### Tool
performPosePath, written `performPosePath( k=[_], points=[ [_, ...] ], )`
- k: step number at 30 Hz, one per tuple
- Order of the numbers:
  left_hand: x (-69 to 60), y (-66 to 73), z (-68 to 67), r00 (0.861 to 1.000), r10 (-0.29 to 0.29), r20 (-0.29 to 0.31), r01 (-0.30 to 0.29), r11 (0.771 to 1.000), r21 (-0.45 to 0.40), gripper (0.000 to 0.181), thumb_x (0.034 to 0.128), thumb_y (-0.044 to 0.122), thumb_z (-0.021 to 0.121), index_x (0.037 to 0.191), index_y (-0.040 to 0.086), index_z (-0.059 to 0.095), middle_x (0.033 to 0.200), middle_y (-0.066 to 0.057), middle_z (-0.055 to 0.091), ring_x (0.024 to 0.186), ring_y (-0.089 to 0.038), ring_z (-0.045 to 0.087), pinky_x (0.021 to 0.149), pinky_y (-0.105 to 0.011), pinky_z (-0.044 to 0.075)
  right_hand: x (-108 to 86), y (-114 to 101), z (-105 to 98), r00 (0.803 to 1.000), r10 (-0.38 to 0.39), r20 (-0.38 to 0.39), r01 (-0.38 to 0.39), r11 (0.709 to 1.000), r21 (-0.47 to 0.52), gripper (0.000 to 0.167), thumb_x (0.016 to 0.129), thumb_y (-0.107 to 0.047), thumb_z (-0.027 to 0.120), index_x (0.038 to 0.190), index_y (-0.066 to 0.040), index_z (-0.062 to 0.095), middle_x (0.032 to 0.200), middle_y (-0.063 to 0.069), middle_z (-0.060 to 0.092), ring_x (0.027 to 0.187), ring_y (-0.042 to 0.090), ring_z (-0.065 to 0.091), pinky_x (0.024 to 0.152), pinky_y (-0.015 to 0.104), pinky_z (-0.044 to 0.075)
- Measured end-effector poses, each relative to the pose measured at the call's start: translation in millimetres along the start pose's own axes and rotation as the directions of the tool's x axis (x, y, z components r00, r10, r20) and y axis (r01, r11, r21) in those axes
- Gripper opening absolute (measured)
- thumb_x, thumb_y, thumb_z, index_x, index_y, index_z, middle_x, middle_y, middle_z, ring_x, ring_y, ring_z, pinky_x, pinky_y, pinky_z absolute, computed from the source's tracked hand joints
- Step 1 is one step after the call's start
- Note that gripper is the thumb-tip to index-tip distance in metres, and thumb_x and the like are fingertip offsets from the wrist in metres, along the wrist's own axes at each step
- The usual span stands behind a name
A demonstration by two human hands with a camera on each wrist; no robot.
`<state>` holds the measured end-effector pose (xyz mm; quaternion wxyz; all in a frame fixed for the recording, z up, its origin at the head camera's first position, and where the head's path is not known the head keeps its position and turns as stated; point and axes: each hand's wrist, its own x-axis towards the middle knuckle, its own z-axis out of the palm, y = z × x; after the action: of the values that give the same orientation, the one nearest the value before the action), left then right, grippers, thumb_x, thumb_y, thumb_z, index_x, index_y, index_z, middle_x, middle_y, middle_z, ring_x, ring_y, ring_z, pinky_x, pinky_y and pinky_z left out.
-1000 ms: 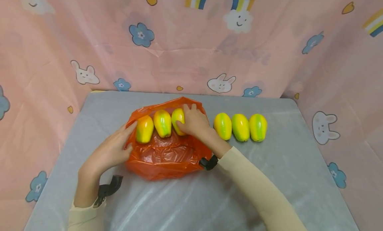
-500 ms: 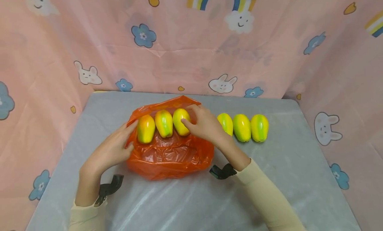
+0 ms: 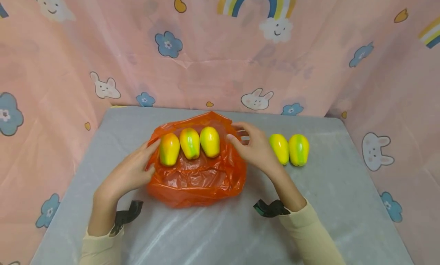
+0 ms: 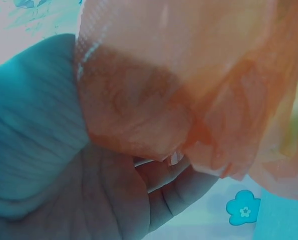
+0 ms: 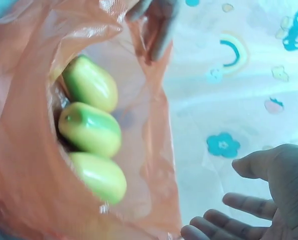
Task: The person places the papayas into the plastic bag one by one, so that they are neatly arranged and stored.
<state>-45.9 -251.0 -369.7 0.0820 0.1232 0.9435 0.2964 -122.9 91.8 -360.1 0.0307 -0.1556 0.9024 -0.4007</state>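
A pink cloth (image 3: 213, 72) hangs at twelve o'clock behind the grey table (image 3: 213, 234), where a red bag (image 3: 192, 181) lies spread open. My left hand (image 3: 132, 167), fingers extended, touches the bag's nine o'clock edge, while my right hand (image 3: 258, 148), loosely spread and holding nothing, hovers by its two o'clock edge. Three yellow fruits (image 3: 190, 143) sit inside toward twelve o'clock, and two others (image 3: 299, 149) show past my right hand at three o'clock

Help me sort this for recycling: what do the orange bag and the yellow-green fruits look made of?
Orange bag: probably thin, glossy plastic film; it crinkles and lets light through.
Yellow-green fruits: smooth, glossy, with bright highlights; perhaps moulded plastic, though real fruit can't be excluded.
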Motion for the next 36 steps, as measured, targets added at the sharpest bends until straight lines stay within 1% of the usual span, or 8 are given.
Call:
performPosePath(
  k=[6,19,27,28,31,34,35,36],
  points=[
    [0.9,-0.2,3.7,1.000,0.002,-0.002,-0.002,1.000,0.009,0.077,0.0932,-0.003,0.056,0.165,-0.001,0.030,0.173,-0.026,0.028,0.155,-0.049,0.036,0.123,-0.067,0.036,-7.6,21,-12,0.998,0.022,-0.058,-0.022,1.000,-0.002,0.050,0.102,-0.036,0.067,0.145,-0.011,0.061,0.143,0.013,0.067,0.129,0.035,0.067,0.103,0.054,0.061],
    [3.2,-1.2,5.4,1.000,-0.015,0.003,0.015,1.000,0.024,0.078,0.0942,-0.001,0.057,0.166,0.000,0.027,0.174,-0.025,0.025,0.157,-0.047,0.034,0.124,-0.066,0.035,-24.6,61,-32,0.987,-0.058,-0.152,0.062,0.998,0.027,0.044,0.104,-0.029,0.065,0.144,-0.011,0.062,0.143,0.017,0.068,0.126,0.038,0.068,0.100,0.063,0.059],
    [1.4,-2.4,6.3,1.000,-0.028,0.008,0.028,0.999,0.015,0.078,0.0943,-0.001,0.058,0.166,0.000,0.028,0.173,-0.027,0.026,0.156,-0.049,0.035,0.123,-0.066,0.036,-33.7,75,-34,0.981,-0.018,-0.195,0.031,0.998,0.063,0.046,0.104,-0.027,0.067,0.147,-0.011,0.061,0.145,0.017,0.065,0.130,0.039,0.065,0.103,0.062,0.058],
    [1.2,-2.4,6.1,1.000,-0.029,0.006,0.028,0.999,0.014,0.078,0.0942,-0.001,0.058,0.166,0.000,0.028,0.173,-0.027,0.026,0.156,-0.049,0.036,0.123,-0.066,0.036,-34.0,77,-35,0.979,-0.017,-0.204,0.029,0.998,0.054,0.046,0.103,-0.027,0.067,0.147,-0.011,0.061,0.145,0.017,0.065,0.130,0.038,0.065,0.104,0.058,0.059],
    [1.2,-3.0,5.3,0.999,-0.033,0.001,0.033,0.999,0.015,0.078,0.0941,-0.001,0.058,0.166,0.001,0.027,0.173,-0.027,0.027,0.155,-0.049,0.036,0.122,-0.067,0.037,-34.0,83,-39,0.968,-0.034,-0.251,0.046,0.998,0.043,0.046,0.102,-0.023,0.069,0.146,-0.010,0.061,0.143,0.017,0.065,0.129,0.036,0.065,0.103,0.029,0.060],
    [2.1,-2.7,4.4,0.999,-0.035,-0.002,0.035,0.999,0.015,0.078,0.0940,-0.001,0.058,0.166,0.002,0.028,0.173,-0.027,0.027,0.154,-0.050,0.037,0.121,-0.067,0.038,-34.0,92,-45,0.952,-0.048,-0.301,0.058,0.998,0.025,0.044,0.102,-0.019,0.069,0.143,-0.006,0.063,0.141,0.017,0.065,0.127,0.035,0.064,0.098,0.006,0.049],
    [2.5,-2.5,4.1,0.999,-0.034,-0.003,0.034,0.999,0.016,0.078,0.0939,-0.001,0.058,0.166,0.002,0.028,0.172,-0.027,0.028,0.154,-0.050,0.038,0.120,-0.068,0.038,-33.7,96,-46,0.949,-0.050,-0.311,0.057,0.998,0.015,0.044,0.102,-0.018,0.069,0.143,-0.004,0.063,0.141,0.017,0.065,0.127,0.035,0.063,0.100,0.007,0.050],
    [2.8,-2.3,4.0,0.999,-0.033,-0.003,0.033,0.999,0.016,0.078,0.0938,-0.001,0.058,0.166,0.002,0.029,0.172,-0.027,0.028,0.154,-0.050,0.038,0.120,-0.068,0.038,-33.4,99,-48,0.947,-0.049,-0.319,0.050,0.999,-0.003,0.045,0.102,-0.018,0.069,0.143,-0.004,0.062,0.141,0.018,0.065,0.128,0.036,0.062,0.105,0.014,0.053]
  ],
)
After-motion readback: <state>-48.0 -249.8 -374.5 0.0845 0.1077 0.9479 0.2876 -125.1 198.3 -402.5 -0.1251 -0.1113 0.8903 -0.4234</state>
